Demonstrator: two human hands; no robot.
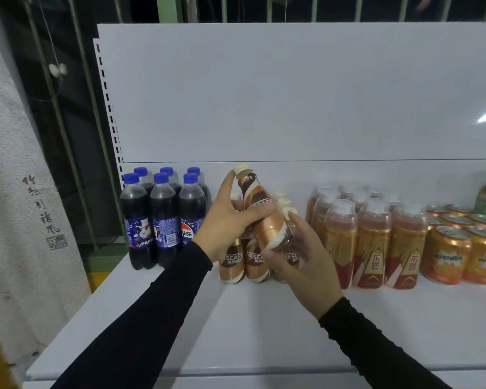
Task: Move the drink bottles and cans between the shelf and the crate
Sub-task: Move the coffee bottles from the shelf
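Copper-brown glossy Nescafé bottle, tilted, in left hand and right hand; fingers curled round it.

The near half of the white shelf lies bare, open to reach from the front. Farther back, Pepsi bottles block the left, Nescafe bottles the middle, orange bottles and cans the right; only narrow gaps separate the groups.

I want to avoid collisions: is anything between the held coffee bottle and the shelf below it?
Yes. Standing Nescafe bottles sit directly under the held Nescafe bottle, which both hands grip.
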